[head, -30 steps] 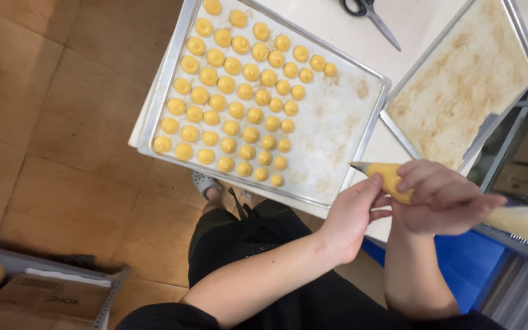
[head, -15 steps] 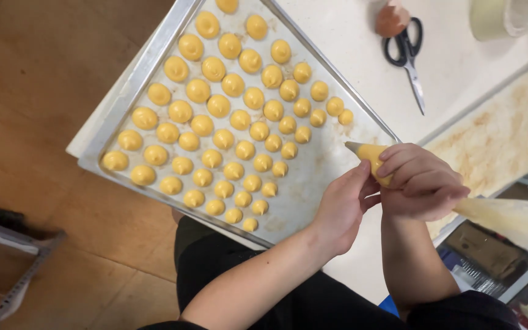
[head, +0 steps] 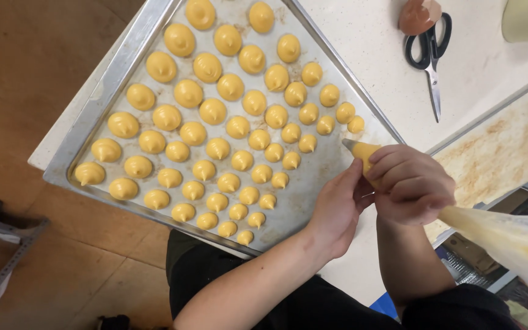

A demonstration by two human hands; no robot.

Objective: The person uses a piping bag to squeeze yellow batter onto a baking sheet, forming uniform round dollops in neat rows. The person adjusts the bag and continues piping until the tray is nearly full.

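At the far left lies a brown tiled floor [head: 25,73], with the corner of a grey metal frame [head: 7,263] low in the picture. Next comes a metal baking tray [head: 102,104], set askew on the white desk [head: 374,36] so that one corner juts past the desk's edge over the floor. The tray carries slanting rows of yellow piped dough mounds [head: 215,110], each with a small peak; they are larger at the far end and smaller toward the near rim. The right part of the tray, near the hands, is bare and speckled with crumbs.

The left hand [head: 337,211] reaches up from below, its fingers bent and pressed against the front of the piping bag [head: 508,238] just behind the nozzle [head: 355,148]. The right hand [head: 414,183] is clenched around the bag itself, covering most of its front part, so only the nozzle tip and a bit of yellow filling show ahead of the knuckles. The tip hangs over the tray's right rim, just beside the last mounds. Behind the right hand the translucent bag trails off toward the lower right.

Farther right, on the desk, black-handled scissors [head: 430,58] lie with the blades pointing toward the person, a broken eggshell [head: 418,15] touching the handles. A second tray [head: 496,153], lined with browned crumbs, sits at the right edge, partly hidden by the right hand.
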